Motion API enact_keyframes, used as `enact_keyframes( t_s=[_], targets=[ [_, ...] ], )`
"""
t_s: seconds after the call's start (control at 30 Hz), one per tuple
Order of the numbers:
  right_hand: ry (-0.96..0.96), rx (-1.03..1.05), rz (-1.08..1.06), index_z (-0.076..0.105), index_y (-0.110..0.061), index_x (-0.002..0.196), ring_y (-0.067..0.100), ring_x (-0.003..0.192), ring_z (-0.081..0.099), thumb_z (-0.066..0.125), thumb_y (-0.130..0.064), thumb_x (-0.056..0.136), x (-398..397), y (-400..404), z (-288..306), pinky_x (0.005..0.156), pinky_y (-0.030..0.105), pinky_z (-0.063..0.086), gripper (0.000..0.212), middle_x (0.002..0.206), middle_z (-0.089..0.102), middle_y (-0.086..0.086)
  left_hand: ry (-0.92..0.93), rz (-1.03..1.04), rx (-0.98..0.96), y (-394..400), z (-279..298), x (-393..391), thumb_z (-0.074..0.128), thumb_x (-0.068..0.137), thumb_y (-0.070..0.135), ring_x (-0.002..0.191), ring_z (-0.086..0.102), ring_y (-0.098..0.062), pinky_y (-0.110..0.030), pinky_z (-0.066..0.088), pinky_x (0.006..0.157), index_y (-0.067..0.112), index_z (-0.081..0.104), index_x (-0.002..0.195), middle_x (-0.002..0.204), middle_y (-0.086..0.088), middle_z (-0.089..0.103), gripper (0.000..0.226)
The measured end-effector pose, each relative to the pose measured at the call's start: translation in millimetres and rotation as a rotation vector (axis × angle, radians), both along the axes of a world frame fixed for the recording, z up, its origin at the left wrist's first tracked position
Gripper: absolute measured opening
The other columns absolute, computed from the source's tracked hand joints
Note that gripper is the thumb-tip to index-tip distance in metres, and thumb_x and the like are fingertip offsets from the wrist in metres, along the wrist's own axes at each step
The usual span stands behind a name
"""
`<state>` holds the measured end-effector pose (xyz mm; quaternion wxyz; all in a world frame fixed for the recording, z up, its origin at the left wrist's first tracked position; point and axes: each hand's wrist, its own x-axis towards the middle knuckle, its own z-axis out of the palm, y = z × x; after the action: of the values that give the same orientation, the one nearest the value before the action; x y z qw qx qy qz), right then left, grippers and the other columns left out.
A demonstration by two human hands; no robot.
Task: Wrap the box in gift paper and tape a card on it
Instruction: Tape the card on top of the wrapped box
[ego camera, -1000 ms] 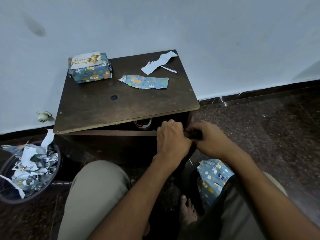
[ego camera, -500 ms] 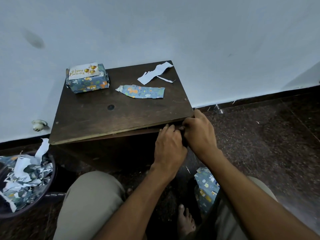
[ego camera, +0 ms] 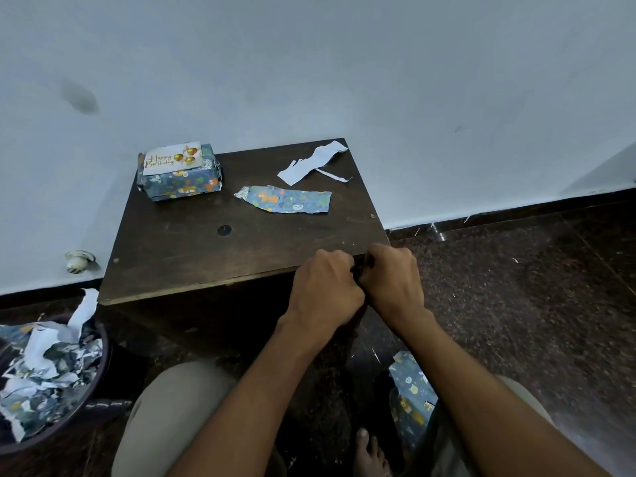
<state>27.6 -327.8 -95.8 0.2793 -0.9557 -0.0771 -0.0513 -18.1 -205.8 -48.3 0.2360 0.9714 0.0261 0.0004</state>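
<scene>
The wrapped box, in blue animal-print paper, stands at the table's far left corner. A white "Happy Birthday" card lies on its top. My left hand and my right hand meet knuckle to knuckle at the front right edge of the dark wooden table. Their fingers curl round a small dark object between them, which is mostly hidden, so I cannot tell what it is.
A torn strip of gift paper and white paper scraps lie on the far part of the table. A bin full of paper scraps stands at the left on the floor. More gift paper lies by my right leg.
Both hands have risen from below the tabletop, by the table's front, up to its front right edge, still pressed together on the dark object. The view has tilted upward.
</scene>
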Motion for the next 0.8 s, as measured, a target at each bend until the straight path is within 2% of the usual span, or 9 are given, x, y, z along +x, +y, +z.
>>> enact_keyframes(
  t_s=[0.13,0.2,0.27,0.3,0.4,0.5,0.6,0.7,0.8],
  targets=[
    [-0.060,0.083,-0.009,0.060,-0.012,0.066,0.031,0.062,0.060,0.070,-0.021,0.074,-2.4,6.9,17.4,0.057,0.038,0.052,0.015,0.063,0.063,0.006,-0.079,0.077,-0.090,21.0,8.4,18.9,0.064,0.088,0.018,0.090,0.070,-0.023,-0.035,0.057,0.079,0.022,0.078,0.101,0.096,-0.003,0.076,0.020],
    [-0.143,0.201,0.011,0.062,-0.016,0.068,0.023,0.063,0.062,0.071,-0.019,0.075,2.1,14.8,22.6,0.060,0.037,0.053,0.012,0.065,0.065,-0.001,-0.137,0.174,-0.168,36.2,7.8,32.3,0.065,0.085,0.015,0.088,0.071,-0.019,-0.035,0.058,0.080,0.023,0.079,0.097,0.094,0.000,0.076,0.020],
    [-0.223,0.279,0.057,0.066,-0.016,0.075,0.018,0.070,0.061,0.071,-0.015,0.076,14.3,23.6,24.5,0.066,0.037,0.052,0.005,0.075,0.065,-0.002,-0.252,0.264,-0.263,52.9,3.5,47.3,0.064,0.080,0.006,0.082,0.070,-0.020,-0.039,0.058,0.077,0.016,0.078,0.092,0.088,-0.002,0.074,0.021],
    [-0.237,0.288,0.074,0.068,-0.015,0.084,0.019,0.080,0.061,0.071,-0.016,0.077,21.8,28.0,23.8,0.073,0.036,0.052,0.008,0.086,0.064,0.000,-0.322,0.296,-0.290,60.0,-0.2,52.6,0.064,0.078,0.003,0.085,0.068,-0.023,-0.042,0.057,0.080,0.012,0.076,0.094,0.093,-0.004,0.072,0.023],
    [-0.146,0.233,0.131,0.060,-0.019,0.130,0.028,0.119,0.048,0.074,-0.033,0.077,56.7,43.7,21.5,0.099,0.036,0.044,0.056,0.126,0.049,0.009,-0.394,0.390,-0.313,73.2,-11.4,59.6,0.070,0.078,0.002,0.119,0.054,-0.029,-0.042,0.046,0.105,0.006,0.065,0.124,0.125,-0.011,0.056,0.046],
    [-0.050,0.176,0.155,0.036,-0.032,0.154,0.035,0.145,0.026,0.062,-0.064,0.075,98.8,63.6,20.9,0.117,0.046,0.030,0.089,0.153,0.031,0.018,-0.298,0.476,-0.417,78.1,-22.4,60.3,0.071,0.086,0.010,0.142,0.035,-0.028,-0.042,0.031,0.118,0.008,0.041,0.149,0.151,-0.012,0.036,0.070],
    [0.041,0.080,0.130,0.022,-0.042,0.159,0.037,0.155,0.007,0.043,-0.088,0.069,136.5,80.6,19.9,0.124,0.056,0.017,0.104,0.165,0.013,0.019,-0.223,0.536,-0.501,75.8,-29.0,67.0,0.064,0.094,0.018,0.151,0.022,-0.023,-0.045,0.022,0.123,0.013,0.025,0.158,0.164,-0.006,0.023,0.076],
    [0.065,-0.019,0.131,0.013,-0.049,0.159,0.035,0.157,-0.005,0.031,-0.098,0.063,158.6,103.1,14.5,0.125,0.058,0.002,0.109,0.169,0.002,0.020,-0.250,0.517,-0.525,72.7,-30.1,71.7,0.060,0.097,0.020,0.153,0.018,-0.019,-0.044,0.019,0.124,0.014,0.020,0.160,0.167,-0.003,0.019,0.075],
    [0.067,-0.137,0.197,0.018,-0.049,0.158,0.036,0.157,-0.007,0.037,-0.096,0.073,173.5,125.4,11.6,0.124,0.057,-0.005,0.100,0.169,0.001,0.020,-0.275,0.526,-0.567,75.8,-28.1,82.8,0.055,0.101,0.021,0.154,0.017,-0.015,-0.037,0.017,0.125,0.013,0.015,0.162,0.168,-0.001,0.017,0.074]
  ],
)
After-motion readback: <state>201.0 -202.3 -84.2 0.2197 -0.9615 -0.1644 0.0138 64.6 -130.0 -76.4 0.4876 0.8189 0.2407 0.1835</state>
